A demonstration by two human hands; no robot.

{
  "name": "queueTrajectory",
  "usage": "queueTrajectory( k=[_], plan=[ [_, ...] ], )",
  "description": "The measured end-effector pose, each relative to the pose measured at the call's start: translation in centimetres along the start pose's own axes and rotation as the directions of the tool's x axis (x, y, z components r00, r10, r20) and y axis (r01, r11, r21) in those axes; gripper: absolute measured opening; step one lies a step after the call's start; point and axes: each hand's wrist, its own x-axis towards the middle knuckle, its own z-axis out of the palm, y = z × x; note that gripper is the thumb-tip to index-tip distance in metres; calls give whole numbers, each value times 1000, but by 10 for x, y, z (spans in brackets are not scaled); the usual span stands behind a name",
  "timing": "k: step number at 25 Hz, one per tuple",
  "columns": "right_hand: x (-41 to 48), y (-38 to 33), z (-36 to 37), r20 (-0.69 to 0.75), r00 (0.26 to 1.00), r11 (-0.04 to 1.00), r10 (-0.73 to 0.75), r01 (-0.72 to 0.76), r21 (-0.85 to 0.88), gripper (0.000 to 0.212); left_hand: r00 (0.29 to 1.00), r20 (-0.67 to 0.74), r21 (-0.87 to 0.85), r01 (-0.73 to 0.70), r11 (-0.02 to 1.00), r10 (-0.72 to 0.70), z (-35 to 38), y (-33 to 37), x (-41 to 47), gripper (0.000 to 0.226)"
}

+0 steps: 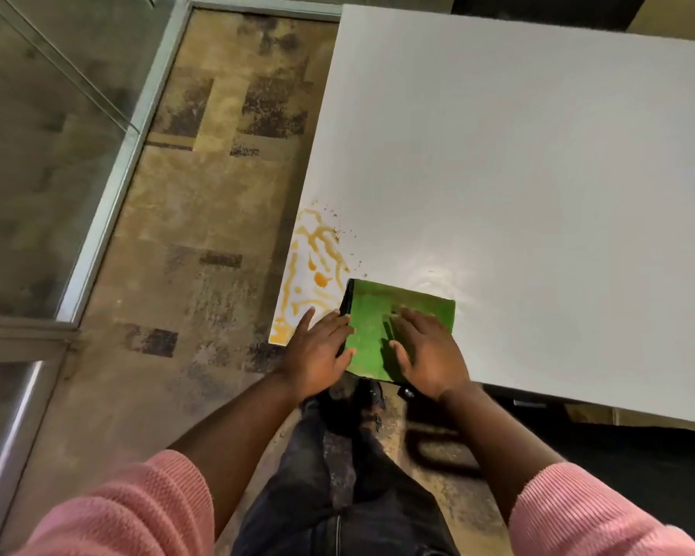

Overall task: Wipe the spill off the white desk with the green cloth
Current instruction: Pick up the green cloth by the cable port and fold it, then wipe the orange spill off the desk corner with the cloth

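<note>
A folded green cloth (382,315) lies flat on the white desk (518,174) near its front left corner. An orange spill (318,266) with dark specks covers the desk's left corner, just left of the cloth. My right hand (426,351) rests flat on the cloth's right half, fingers spread. At the cloth's left edge my left hand (318,351) holds the cloth, thumb on top. The lower end of the spill lies right beside my left fingers.
The desk's left edge drops to a worn brown floor (201,234). A glass partition with a metal frame (109,194) runs along the left. My legs in dark trousers (338,475) stand at the desk's front edge.
</note>
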Motion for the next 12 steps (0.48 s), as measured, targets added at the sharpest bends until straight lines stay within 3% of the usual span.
queueTrajectory(
  k=[2,5,12],
  plan=[
    [19,-7,16,106,994,998,-23,28,-48,64,993,-7,-4,116,993,-116,4,-6,-3,49],
    [34,-4,46,184,981,984,68,-35,-175,83,979,-12,7,202,979,-202,12,-12,-8,58],
    [75,-12,80,89,988,967,123,-99,-236,91,959,-30,-15,280,960,-280,40,-26,-22,68]
  ],
)
